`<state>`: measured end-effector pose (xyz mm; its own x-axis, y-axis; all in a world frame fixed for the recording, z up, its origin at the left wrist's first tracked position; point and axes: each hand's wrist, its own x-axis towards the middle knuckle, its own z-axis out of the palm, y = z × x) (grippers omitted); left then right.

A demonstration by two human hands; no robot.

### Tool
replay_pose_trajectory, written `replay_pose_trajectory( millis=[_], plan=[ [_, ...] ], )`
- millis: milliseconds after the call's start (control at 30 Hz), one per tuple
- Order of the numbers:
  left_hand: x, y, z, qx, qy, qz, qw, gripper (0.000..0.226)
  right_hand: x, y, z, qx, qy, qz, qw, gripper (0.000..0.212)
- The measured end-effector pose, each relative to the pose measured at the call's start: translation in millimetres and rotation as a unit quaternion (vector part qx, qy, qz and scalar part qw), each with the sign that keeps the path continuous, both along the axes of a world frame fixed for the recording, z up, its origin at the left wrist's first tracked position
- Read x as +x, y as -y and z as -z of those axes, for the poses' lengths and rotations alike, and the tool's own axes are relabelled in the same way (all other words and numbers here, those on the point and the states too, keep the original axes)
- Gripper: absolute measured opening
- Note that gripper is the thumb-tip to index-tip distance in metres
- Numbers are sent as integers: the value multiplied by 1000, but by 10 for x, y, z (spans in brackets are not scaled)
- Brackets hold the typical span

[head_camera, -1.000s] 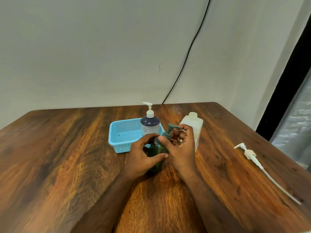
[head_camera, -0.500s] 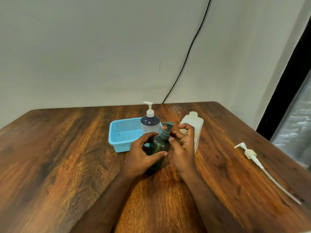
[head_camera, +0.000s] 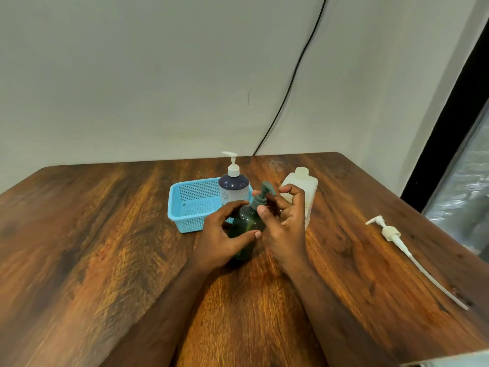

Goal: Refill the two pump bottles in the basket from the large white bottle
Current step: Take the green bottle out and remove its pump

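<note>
Bare forearms, no sleeves; ring [head_camera: 280,211] on right hand [head_camera: 284,229]

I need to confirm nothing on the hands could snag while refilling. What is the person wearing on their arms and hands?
Both forearms are bare as far as the head view shows: no sleeves, gloves, watch or bracelet. The left hand carries nothing visible. The right hand seems to have a small ring on one finger, too small to describe further. Fingernails are short and plain.

Glossy wood table [head_camera: 105,247], perforated plastic basket [head_camera: 185,207]
</note>
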<state>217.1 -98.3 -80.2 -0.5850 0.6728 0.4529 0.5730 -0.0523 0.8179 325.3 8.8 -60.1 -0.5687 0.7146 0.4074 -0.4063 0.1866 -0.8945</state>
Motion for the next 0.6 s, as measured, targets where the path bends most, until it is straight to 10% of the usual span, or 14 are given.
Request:
replay_pose_trajectory(
  millis=[367,600],
  plan=[
    [-55,147,67,-10,239,86,967,79,18,-21,-22,-108,-113,-81,984,43],
    [16,95,-46,-36,14,3,999,46,83,-85,-107,-132,-153,-40,979,44]
  ],
)
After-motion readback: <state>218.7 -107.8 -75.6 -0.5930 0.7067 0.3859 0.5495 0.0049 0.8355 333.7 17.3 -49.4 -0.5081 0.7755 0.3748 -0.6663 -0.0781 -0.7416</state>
